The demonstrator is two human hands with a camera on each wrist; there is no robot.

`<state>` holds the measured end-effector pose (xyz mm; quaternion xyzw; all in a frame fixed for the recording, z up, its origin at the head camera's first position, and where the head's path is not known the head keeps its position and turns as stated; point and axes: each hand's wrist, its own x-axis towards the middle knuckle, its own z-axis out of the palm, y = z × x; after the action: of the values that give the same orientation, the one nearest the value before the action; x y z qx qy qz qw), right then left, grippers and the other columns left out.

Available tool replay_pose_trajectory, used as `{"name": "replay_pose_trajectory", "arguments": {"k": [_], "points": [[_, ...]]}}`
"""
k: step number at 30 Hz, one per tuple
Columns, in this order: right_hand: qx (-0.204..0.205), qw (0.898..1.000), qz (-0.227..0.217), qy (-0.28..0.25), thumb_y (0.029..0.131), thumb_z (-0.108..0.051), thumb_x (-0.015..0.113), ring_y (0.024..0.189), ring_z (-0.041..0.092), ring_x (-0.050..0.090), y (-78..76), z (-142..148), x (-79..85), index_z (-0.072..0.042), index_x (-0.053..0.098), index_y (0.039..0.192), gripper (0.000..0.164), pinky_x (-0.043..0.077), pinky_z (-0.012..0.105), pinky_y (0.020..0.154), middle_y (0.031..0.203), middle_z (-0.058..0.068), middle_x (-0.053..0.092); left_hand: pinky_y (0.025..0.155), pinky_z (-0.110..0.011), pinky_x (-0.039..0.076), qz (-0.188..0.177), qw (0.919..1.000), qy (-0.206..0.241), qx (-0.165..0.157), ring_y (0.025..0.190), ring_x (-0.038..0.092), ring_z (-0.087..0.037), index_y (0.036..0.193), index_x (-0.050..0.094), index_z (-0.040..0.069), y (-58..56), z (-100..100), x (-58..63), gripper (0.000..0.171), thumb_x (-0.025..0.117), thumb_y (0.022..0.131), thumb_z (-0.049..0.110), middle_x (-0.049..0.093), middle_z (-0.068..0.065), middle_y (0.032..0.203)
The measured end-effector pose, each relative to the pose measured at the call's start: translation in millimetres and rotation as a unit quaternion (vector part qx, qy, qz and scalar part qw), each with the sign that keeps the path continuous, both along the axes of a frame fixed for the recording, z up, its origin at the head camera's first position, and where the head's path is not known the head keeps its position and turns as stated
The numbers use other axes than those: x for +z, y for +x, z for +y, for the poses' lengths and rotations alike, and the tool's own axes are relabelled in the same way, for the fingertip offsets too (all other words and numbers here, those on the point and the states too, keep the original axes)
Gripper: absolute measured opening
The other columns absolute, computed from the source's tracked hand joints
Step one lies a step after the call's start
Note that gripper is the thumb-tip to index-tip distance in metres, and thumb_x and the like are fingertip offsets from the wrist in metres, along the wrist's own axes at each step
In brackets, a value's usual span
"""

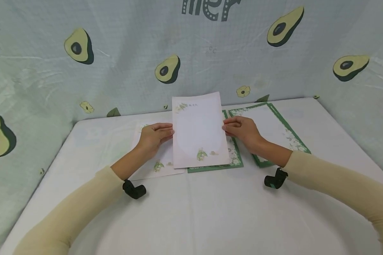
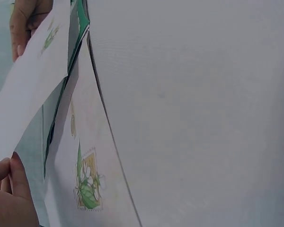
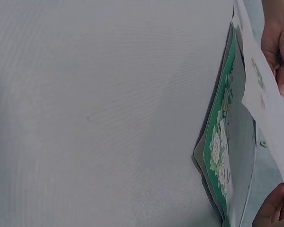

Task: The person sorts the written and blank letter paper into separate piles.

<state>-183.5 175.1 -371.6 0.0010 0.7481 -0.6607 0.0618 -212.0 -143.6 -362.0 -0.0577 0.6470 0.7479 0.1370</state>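
Both hands hold up a pale sheet of stationery paper [image 1: 199, 131] with small green plant prints, one hand at each side edge. The left hand [image 1: 155, 137] pinches its left edge between thumb and fingers; in the left wrist view the fingertips [image 2: 18, 175] meet at the paper's edge. The right hand [image 1: 242, 131] pinches the right edge. Under the raised sheet lies green-bordered floral paper [image 1: 235, 156], partly hidden. Beneath the left hand a similar pale sheet [image 1: 159, 164] lies on the table, its plant print plain in the left wrist view.
More green-bordered sheets [image 1: 269, 124] lie slanted under the right forearm. The white-covered table [image 1: 191, 212] meets an avocado-print cloth [image 1: 124, 78] at its back and sides. A black wrist camera [image 1: 134, 190] sits on the left wrist, another black camera [image 1: 276, 179] on the right.
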Motion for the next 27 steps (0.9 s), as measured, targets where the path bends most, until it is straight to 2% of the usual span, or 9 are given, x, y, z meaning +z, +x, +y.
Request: {"name": "replay_pose_trajectory", "arguments": {"k": [6,10,16,22,27], "points": [[0.006,1.0,0.002,-0.011,0.099,-0.009,0.068,0.094,0.007,0.07,-0.6,-10.0,-0.6,0.006,0.06,0.129,0.034,0.06,0.029,0.092,0.109,0.007,0.071,0.092,-0.03,0.06,-0.006,0.9999,-0.01,0.005,0.093,0.072,-0.013,0.132,0.059,-0.011,5.6,-8.9,3.5,0.039,0.067,0.094,-0.008,0.074,-0.004,0.098],[0.007,1.0,-0.003,-0.013,0.099,-0.008,0.068,0.094,0.007,0.07,-1.0,-17.0,-0.6,0.004,0.061,0.128,0.032,0.059,0.032,0.095,0.111,0.008,0.071,0.092,-0.03,0.06,-0.003,0.9999,-0.008,0.009,0.094,0.072,-0.013,0.132,0.058,-0.011,6.7,-14.8,3.2,0.039,0.067,0.094,-0.008,0.073,-0.004,0.1],[0.011,1.0,0.001,-0.023,0.099,-0.006,0.068,0.095,0.008,0.07,-1.7,-23.6,2.5,0.005,0.061,0.129,0.033,0.06,0.029,0.093,0.115,0.013,0.07,0.092,-0.028,0.06,0.0,0.9998,-0.014,0.016,0.095,0.072,-0.012,0.131,0.059,-0.009,7.9,-21.7,4.1,0.039,0.068,0.093,-0.008,0.072,-0.004,0.102],[0.013,1.0,0.005,-0.027,0.098,-0.006,0.069,0.094,0.008,0.071,-3.1,-29.8,1.4,0.006,0.061,0.128,0.033,0.06,0.029,0.091,0.111,0.011,0.071,0.09,-0.026,0.06,-0.007,0.9996,-0.011,0.025,0.095,0.072,-0.011,0.132,0.059,-0.008,11.3,-27.5,8.7,0.04,0.068,0.093,-0.009,0.072,-0.003,0.103],[0.015,0.999,0.012,-0.032,0.097,-0.006,0.069,0.094,0.009,0.071,-4.2,-35.2,0.9,0.005,0.062,0.125,0.031,0.061,0.027,0.089,0.115,0.016,0.07,0.089,-0.025,0.06,0.001,0.9995,-0.017,0.026,0.093,0.072,-0.01,0.133,0.057,-0.01,14.1,-32.7,10.7,0.041,0.067,0.094,-0.009,0.072,-0.001,0.102]]}}
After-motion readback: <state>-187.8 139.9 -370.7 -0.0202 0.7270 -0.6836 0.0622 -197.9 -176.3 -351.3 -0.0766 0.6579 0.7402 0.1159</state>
